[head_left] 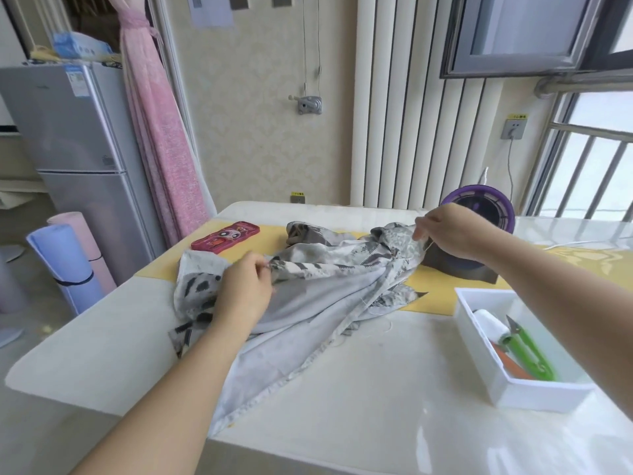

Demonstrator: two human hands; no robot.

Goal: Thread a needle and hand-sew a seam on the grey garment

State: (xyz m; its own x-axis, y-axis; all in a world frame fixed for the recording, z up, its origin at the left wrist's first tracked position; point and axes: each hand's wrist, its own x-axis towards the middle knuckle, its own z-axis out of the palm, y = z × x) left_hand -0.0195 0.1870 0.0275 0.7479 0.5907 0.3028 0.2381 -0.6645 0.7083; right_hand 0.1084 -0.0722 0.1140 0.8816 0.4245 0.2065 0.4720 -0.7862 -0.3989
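The grey patterned garment [318, 296] lies spread and rumpled across the white table [359, 378], its lower edge trailing to the table's near edge. My left hand [245, 289] pinches a fold of it at the left. My right hand [452, 231] pinches its far right end and holds that end lifted off the table. A loose white thread [383, 323] trails on the table by the hem. I cannot make out a needle.
A white tray [534, 395] at the right holds a white thread spool [493, 325], green snips [527, 351] and an orange tool. A purple fan [479, 207] stands behind my right hand. A pink case [224, 236] lies far left. A fridge and rolled mats stand beyond the table's left edge.
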